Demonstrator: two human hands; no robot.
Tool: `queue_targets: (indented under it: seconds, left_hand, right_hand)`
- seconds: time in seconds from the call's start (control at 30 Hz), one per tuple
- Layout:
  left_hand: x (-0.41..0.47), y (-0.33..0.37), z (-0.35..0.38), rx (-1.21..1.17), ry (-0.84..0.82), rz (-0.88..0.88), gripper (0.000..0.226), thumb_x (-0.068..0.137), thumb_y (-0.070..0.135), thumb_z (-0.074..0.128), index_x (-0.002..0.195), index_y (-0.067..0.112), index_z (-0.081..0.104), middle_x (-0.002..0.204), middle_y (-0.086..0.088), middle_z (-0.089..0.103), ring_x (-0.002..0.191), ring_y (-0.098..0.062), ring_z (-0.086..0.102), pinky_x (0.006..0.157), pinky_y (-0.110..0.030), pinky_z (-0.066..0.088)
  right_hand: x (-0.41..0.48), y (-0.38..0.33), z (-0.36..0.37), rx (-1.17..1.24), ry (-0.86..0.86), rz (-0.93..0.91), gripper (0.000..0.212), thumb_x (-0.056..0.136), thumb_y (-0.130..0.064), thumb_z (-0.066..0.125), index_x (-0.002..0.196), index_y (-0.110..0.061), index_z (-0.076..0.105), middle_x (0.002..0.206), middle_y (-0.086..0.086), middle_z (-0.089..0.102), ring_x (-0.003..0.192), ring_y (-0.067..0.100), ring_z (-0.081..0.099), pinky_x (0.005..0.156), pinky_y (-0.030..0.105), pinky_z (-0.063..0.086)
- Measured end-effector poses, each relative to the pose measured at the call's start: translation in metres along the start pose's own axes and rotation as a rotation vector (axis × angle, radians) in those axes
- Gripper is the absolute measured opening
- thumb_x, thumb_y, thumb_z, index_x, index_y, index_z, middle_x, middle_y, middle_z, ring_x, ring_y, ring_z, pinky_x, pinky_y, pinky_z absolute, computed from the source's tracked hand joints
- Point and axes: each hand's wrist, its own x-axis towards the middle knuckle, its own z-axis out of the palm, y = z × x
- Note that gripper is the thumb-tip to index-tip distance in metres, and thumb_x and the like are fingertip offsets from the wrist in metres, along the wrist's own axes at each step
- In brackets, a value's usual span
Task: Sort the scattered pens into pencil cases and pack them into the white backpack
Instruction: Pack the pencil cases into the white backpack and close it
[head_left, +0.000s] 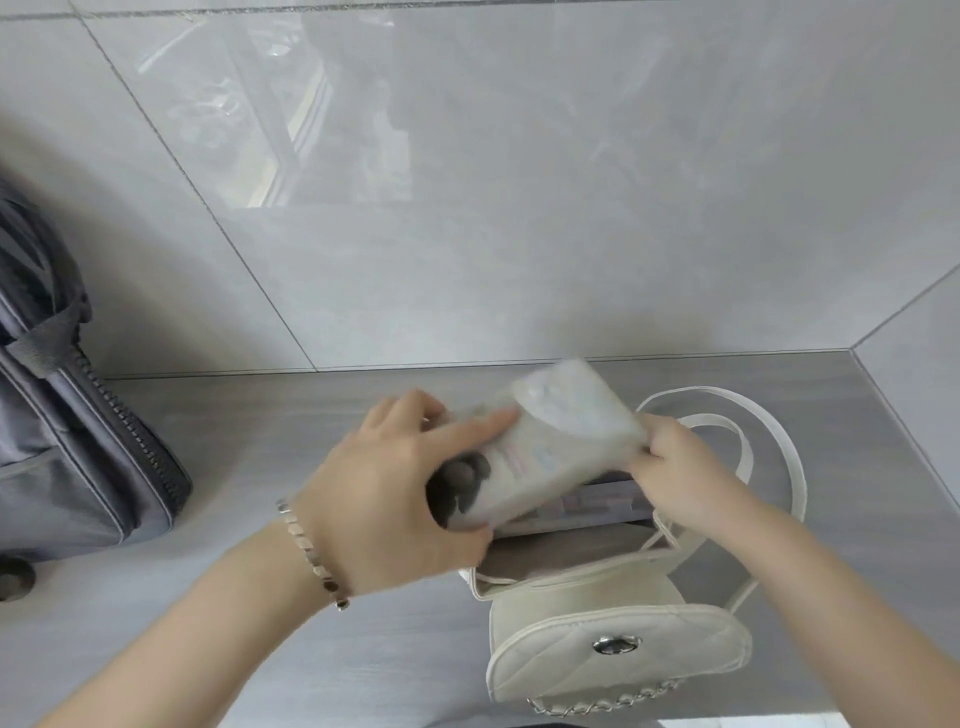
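left hand (395, 488) grips pale pencil case (540, 457) (blurred) | right hand (675, 467) grips its other end | case over open white backpack (618, 654) | grey bag (67, 415) left

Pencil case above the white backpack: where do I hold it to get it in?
By its two short ends, from either side, as the left hand and right hand do. The pencil case is a long flat pouch lying lengthways over the open mouth of the white backpack, so end grips likely leave its lower edge free to drop in.
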Motion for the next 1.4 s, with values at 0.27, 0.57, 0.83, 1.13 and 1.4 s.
queue_targets:
  seconds: [0.27,0.57,0.83,1.13,1.4]
  left_hand:
    - [0.015,0.010,0.002,0.127,-0.286,0.001,0.079,0.064,0.051,0.060,0.131,0.062,0.019,0.104,0.015,0.034,0.106,-0.007,0.037,0.087,-0.014,0.034]
    - [0.015,0.009,0.010,0.316,-0.365,0.001,0.078,0.069,0.050,0.060,0.132,0.063,0.015,0.117,0.011,0.033,0.115,-0.013,0.033,0.081,-0.024,0.035]
    - [0.040,0.026,0.054,0.470,-0.357,0.086,0.076,0.072,0.044,0.059,0.137,0.049,0.021,0.128,-0.007,0.034,0.115,-0.027,0.033,0.095,-0.036,0.033]
    - [0.056,0.032,0.077,0.456,-0.319,0.040,0.067,0.077,0.043,0.058,0.136,0.044,0.027,0.133,-0.007,0.034,0.120,-0.030,0.032,0.100,-0.038,0.030]
    - [0.059,0.030,0.082,0.349,-0.257,0.081,0.075,0.076,0.052,0.055,0.137,0.018,0.028,0.140,-0.002,0.037,0.130,-0.024,0.034,0.107,-0.033,0.026]
  right_hand:
    - [-0.006,0.021,-0.002,0.167,-0.010,-0.083,0.045,0.092,0.001,0.048,0.093,-0.041,0.065,0.094,-0.011,0.073,0.089,0.007,0.064,0.082,0.027,0.049]
    - [0.002,0.046,0.014,-0.514,0.390,-0.414,0.045,0.070,0.016,0.061,0.102,-0.014,0.070,0.129,0.006,0.056,0.124,0.020,0.035,0.105,0.033,0.030]
    - [-0.001,0.048,0.003,0.166,0.419,0.133,0.030,0.080,-0.011,0.069,0.102,-0.026,0.056,0.075,-0.010,0.068,0.074,0.018,0.066,0.073,0.038,0.054]
    - [0.004,0.062,-0.001,0.288,0.434,0.066,0.017,0.084,-0.007,0.064,0.099,-0.014,0.066,0.097,0.000,0.070,0.079,-0.010,0.062,0.070,0.006,0.046]
    - [-0.004,0.010,0.021,-0.280,0.077,-0.455,0.055,0.073,-0.015,0.063,0.126,-0.018,0.051,0.127,-0.006,0.050,0.119,0.000,0.035,0.098,-0.003,0.013]
